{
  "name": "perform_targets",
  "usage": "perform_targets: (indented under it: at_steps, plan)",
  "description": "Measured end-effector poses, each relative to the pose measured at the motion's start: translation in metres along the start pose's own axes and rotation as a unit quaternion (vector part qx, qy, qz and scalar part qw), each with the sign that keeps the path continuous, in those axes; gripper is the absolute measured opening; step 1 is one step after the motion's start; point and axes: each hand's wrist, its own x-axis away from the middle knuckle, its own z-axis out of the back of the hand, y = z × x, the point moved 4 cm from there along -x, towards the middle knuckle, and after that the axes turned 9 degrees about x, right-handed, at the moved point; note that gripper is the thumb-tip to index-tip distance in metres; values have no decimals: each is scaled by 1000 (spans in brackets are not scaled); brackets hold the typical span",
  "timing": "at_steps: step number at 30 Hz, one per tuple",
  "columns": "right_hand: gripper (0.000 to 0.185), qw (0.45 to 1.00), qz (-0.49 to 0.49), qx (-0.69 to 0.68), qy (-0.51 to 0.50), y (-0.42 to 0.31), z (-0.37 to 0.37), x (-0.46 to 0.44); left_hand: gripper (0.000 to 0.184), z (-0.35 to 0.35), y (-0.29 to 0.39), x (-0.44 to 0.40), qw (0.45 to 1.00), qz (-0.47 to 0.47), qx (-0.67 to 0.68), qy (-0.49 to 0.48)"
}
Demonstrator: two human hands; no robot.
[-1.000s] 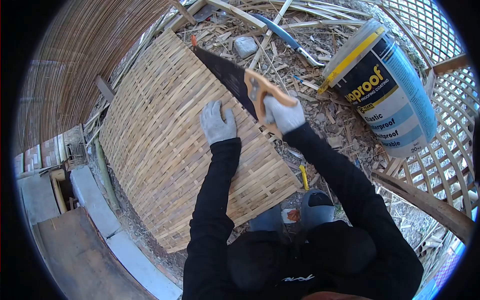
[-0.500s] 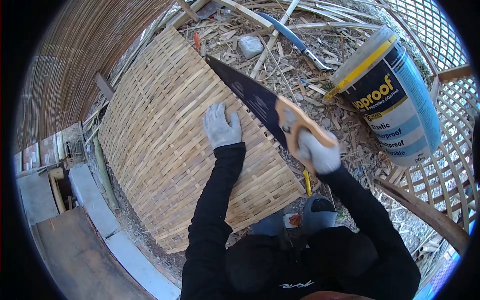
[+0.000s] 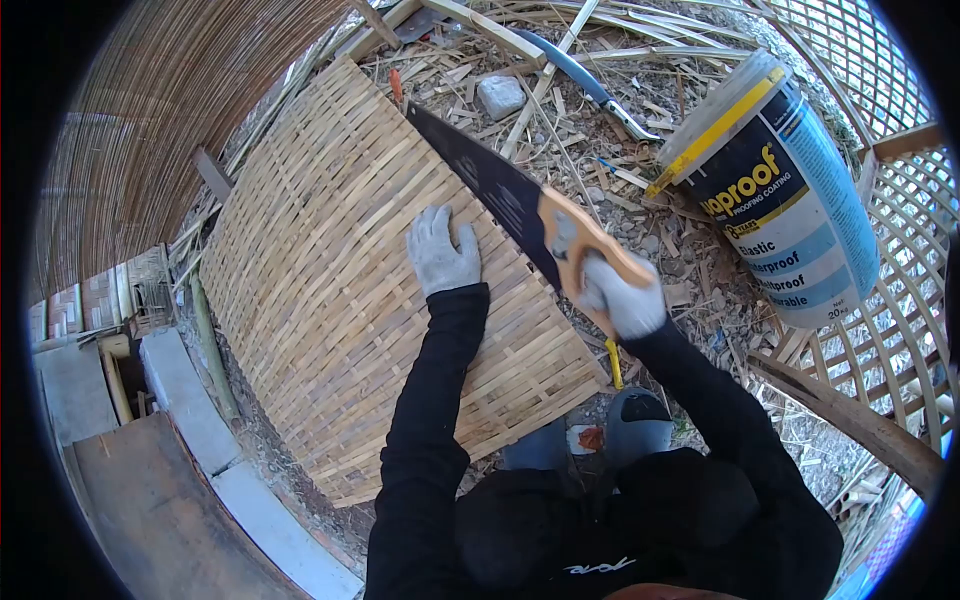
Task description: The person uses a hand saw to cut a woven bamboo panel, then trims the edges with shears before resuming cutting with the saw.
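Observation:
A woven bamboo panel (image 3: pixel 330 270) lies in front of me. My left hand (image 3: pixel 441 250), in a pale work glove, rests flat on it with the fingers stretched out and the thumb apart. In my right hand (image 3: pixel 625 295), gloved too, is the light wooden handle of a handsaw (image 3: pixel 490 180). The saw's dark blade lies along the panel's right edge, its tip pointing up and left. The blade's lower edge is partly hidden at the panel. My right fingers are wrapped round the handle.
A large coating bucket (image 3: pixel 775 200) stands at the right, beside a bamboo lattice (image 3: pixel 905 250). Beyond the panel are a grey stone (image 3: pixel 501 95), a blue-handled tool (image 3: pixel 580 75) and scattered bamboo scraps. Something yellow (image 3: pixel 614 363) lies near my shoes. Grey blocks (image 3: pixel 190 400) line the left.
My right hand and the saw have moved a little up and to the left along the panel's edge. My left hand has stayed in nearly the same place.

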Motion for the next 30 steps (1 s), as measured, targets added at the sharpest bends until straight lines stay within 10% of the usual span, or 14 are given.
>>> perform_targets:
  at_steps: [7,14,19,30]
  plan:
    - [32,990,-44,133,-1,-5,50,56,40,-5,0,0,1000,11,-16,2]
    - [21,977,131,166,3,-4,-58,-72,38,-6,-2,-2,1000,8,-20,2]
    - [26,998,35,60,-2,-16,-84,-115,39,0,0,-2,1000,3,-10,-13]
    - [13,997,-18,79,0,-13,42,46,37,-3,-3,2,1000,-2,5,7]
